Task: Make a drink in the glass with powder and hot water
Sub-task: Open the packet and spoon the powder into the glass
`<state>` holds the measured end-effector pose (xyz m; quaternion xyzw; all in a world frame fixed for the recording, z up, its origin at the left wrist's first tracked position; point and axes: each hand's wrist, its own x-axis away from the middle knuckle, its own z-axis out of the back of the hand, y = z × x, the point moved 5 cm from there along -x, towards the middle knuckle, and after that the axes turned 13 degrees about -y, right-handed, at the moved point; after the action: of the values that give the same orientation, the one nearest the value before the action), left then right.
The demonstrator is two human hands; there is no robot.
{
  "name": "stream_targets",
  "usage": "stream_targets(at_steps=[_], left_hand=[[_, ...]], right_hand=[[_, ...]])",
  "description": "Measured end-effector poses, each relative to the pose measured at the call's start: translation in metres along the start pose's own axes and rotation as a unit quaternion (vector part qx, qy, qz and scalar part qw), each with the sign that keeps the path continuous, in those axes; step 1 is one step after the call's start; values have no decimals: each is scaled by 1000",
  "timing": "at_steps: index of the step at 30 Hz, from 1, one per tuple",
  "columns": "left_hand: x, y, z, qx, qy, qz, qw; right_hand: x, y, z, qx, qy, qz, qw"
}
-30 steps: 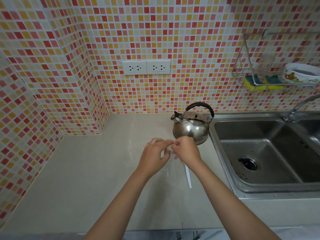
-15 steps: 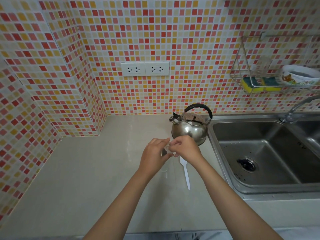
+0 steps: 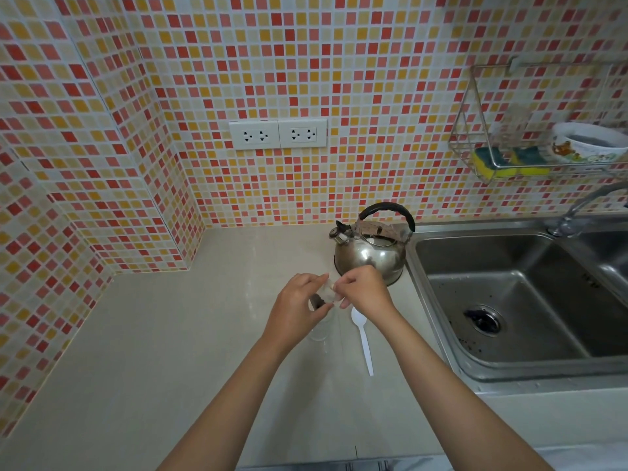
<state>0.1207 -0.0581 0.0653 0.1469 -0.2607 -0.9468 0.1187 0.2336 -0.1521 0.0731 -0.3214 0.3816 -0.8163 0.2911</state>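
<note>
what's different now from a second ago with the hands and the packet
Little moved. Both hands, left and right, keep pinching the small clear packet above the glass; dark powder now shows in the packet's lower end, which the left hand hid before. The spoon's bowl, covered by the right hand a second ago, is now in view. Kettle and sink stayed put.

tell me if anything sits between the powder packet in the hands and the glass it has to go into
Nothing visible does. Both the left hand and right hand hold the small clear packet just above the glass. The white spoon lies beside the glass, and the kettle stands behind.
</note>
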Motion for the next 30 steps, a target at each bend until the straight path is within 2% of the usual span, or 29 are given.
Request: stream_targets(at_steps=[4,8,10,12,14,16,20,24,27,30], left_hand=[[-2,-7,2,32,4,11,999],[-5,-20,6,53,5,43,998],[-6,-27,7,63,-6,60,996],[-7,-33,7,65,-17,66,996],[-6,-37,8,67,-23,70,995],[-5,-40,9,72,-30,68,995],[-4,-43,10,74,-42,71,994],[-4,-44,9,77,-56,75,993],[-6,-46,9,82,-69,73,992],[-9,-49,7,77,-83,70,991]], right_hand=[[-6,5,3,-53,-21,12,998],[-10,39,12,-106,24,-36,993],[-11,68,11,-47,52,-112,991],[-9,95,3,61,52,-187,979],[-7,116,-10,143,34,-230,962],[-6,131,-21,176,17,-246,953],[-11,144,-30,183,15,-244,952],[-13,145,-28,143,11,-234,961],[-10,133,-15,87,53,-178,979],[-3,112,1,7,97,-72,993]])
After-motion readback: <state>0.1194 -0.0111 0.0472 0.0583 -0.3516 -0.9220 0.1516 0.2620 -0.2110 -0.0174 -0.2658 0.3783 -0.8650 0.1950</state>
